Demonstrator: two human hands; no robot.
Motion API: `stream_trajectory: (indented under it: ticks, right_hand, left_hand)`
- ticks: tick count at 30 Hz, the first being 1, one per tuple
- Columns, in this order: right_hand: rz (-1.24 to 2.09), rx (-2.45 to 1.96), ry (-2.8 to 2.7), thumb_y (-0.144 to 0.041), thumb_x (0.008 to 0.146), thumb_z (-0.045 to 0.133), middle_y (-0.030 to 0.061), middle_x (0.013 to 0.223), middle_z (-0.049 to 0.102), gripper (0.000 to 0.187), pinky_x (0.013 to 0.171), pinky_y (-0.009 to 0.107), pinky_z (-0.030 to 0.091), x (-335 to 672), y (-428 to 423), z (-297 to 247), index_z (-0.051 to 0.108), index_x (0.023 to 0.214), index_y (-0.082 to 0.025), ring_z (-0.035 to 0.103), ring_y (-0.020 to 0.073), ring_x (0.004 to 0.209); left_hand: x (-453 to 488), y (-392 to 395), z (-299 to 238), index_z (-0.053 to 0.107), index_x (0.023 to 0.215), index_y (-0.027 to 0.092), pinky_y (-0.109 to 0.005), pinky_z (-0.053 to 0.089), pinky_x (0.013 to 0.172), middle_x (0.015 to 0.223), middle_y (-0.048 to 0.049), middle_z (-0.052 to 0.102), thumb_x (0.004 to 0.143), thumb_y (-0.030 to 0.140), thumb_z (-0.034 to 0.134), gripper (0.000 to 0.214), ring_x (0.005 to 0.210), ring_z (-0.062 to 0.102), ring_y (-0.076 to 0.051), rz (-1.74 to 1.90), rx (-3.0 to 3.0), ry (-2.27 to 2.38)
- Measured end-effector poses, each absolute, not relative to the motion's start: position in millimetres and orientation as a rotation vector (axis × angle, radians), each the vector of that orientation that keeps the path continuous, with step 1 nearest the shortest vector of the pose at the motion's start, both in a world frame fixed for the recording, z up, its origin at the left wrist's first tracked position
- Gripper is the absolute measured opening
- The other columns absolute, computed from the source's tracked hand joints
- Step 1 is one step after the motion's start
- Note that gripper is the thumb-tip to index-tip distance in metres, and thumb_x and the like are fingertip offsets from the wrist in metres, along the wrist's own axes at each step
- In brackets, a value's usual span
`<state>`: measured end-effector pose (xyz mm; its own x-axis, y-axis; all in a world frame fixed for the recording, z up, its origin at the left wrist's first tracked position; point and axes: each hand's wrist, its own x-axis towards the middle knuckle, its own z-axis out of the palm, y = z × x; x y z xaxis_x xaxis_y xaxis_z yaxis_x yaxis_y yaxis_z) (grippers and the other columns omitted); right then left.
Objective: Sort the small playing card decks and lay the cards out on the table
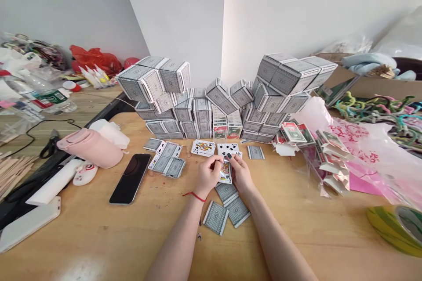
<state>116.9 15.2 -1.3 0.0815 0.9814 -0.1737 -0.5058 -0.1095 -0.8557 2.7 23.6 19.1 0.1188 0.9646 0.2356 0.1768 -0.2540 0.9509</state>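
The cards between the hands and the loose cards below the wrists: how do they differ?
The cards between the hands show faces; the loose cards below the wrists show grey backs. The first are held by the left hand and right hand; the second lie on the table. Both are playing cards.

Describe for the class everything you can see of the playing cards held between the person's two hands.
The playing cards form a small bunch, its thickness hard to judge, with a face-up court card showing. That card has a white border and red, yellow and dark print; its rank is too small to read. It looks like thin coated card. It stands tilted, its lower edge near the wooden table, with the left hand and right hand gripping its upper part.
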Motion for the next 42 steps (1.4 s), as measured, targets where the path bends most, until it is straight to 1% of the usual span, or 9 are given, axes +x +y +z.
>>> stream_trajectory:
  ticks: [4, 8, 10, 14, 17, 24, 29, 36, 42]
  right_hand:
    - [1.58, -0.915, -0.692, -0.04, 0.067, 0.065, -0.0051, 0.056, 0.048, 0.026, 0.046, 0.022, 0.037, 121, 16, -4, 0.049, 0.068, -0.019, 0.044, 0.0094, 0.046]
    - [1.597, -0.914, -0.712, -0.039, 0.064, 0.069, -0.0053, 0.053, 0.05, 0.029, 0.042, 0.02, 0.037, 127, 16, -7, 0.049, 0.065, -0.018, 0.044, 0.0074, 0.044]
    - [1.595, -0.912, -0.725, -0.039, 0.063, 0.069, -0.0038, 0.056, 0.053, 0.029, 0.043, 0.021, 0.04, 127, 15, -6, 0.049, 0.066, -0.018, 0.048, 0.0085, 0.046]
    - [1.632, -0.879, -0.79, -0.037, 0.062, 0.07, -0.0012, 0.064, 0.058, 0.03, 0.047, 0.027, 0.048, 124, 13, -4, 0.048, 0.07, -0.019, 0.056, 0.0132, 0.055]
    - [1.627, -0.897, -0.829, -0.036, 0.063, 0.07, -0.0037, 0.061, 0.057, 0.031, 0.047, 0.027, 0.051, 122, 11, -5, 0.046, 0.073, -0.019, 0.057, 0.0119, 0.051]
    - [1.592, -0.912, -0.857, -0.037, 0.063, 0.069, -0.004, 0.064, 0.057, 0.032, 0.056, 0.03, 0.054, 120, 11, -9, 0.043, 0.071, -0.02, 0.06, 0.013, 0.056]
    - [1.568, -0.94, -0.859, -0.037, 0.061, 0.071, -0.0035, 0.062, 0.057, 0.032, 0.058, 0.032, 0.054, 120, 10, -10, 0.045, 0.071, -0.02, 0.06, 0.0142, 0.059]
    - [1.618, -0.949, -0.941, -0.042, 0.065, 0.066, 0.0, 0.066, 0.057, 0.03, 0.056, 0.033, 0.054, 119, 6, -5, 0.055, 0.074, -0.017, 0.058, 0.0155, 0.058]
    - [1.669, -0.969, -0.968, -0.041, 0.065, 0.065, 0.0007, 0.063, 0.057, 0.027, 0.053, 0.032, 0.053, 120, 5, -3, 0.058, 0.066, -0.015, 0.056, 0.015, 0.055]
  left_hand:
    - [-2, 24, 21, 0.063, 0.071, 0.018, -0.02, 0.035, 0.051, 0.065, -0.0005, 0.059, 0.074, 0.022, 0.046, 0.017, 0.052, 0.046, -0.009, 1.211, 1.597, 1.136]
    - [-6, 29, 20, 0.062, 0.094, 0.019, -0.02, 0.036, 0.051, 0.067, -0.0006, 0.059, 0.073, 0.025, 0.051, 0.024, 0.053, 0.047, -0.009, 1.187, 1.482, 1.138]
    - [-7, 33, 18, 0.061, 0.098, 0.018, -0.02, 0.036, 0.05, 0.065, -0.0001, 0.058, 0.073, 0.027, 0.053, 0.028, 0.053, 0.046, -0.009, 1.157, 1.424, 1.162]
    - [-7, 40, 11, 0.062, 0.07, 0.015, -0.021, 0.038, 0.057, 0.069, -0.0025, 0.06, 0.072, 0.031, 0.055, 0.018, 0.063, 0.051, -0.012, 1.157, 1.419, 1.244]
    - [-5, 40, 9, 0.058, 0.062, 0.015, -0.021, 0.037, 0.058, 0.062, -0.0005, 0.057, 0.075, 0.032, 0.051, 0.022, 0.062, 0.05, -0.012, 1.199, 1.439, 1.294]
    - [-2, 34, 10, 0.061, 0.067, 0.015, -0.021, 0.038, 0.061, 0.067, -0.0009, 0.06, 0.067, 0.034, 0.061, 0.019, 0.067, 0.053, -0.013, 1.149, 1.486, 1.238]
    - [-4, 36, 8, 0.06, 0.065, 0.015, -0.022, 0.039, 0.062, 0.067, -0.0006, 0.06, 0.067, 0.03, 0.058, 0.015, 0.066, 0.053, -0.013, 1.148, 1.456, 1.208]
    - [-4, 37, 8, 0.057, 0.058, 0.015, -0.022, 0.037, 0.059, 0.06, 0.0018, 0.054, 0.067, 0.027, 0.057, 0.015, 0.061, 0.048, -0.011, 1.139, 1.393, 1.16]
    - [-5, 38, 9, 0.058, 0.056, 0.016, -0.023, 0.036, 0.061, 0.059, 0.0018, 0.054, 0.066, 0.025, 0.058, 0.014, 0.062, 0.048, -0.011, 1.099, 1.46, 1.142]
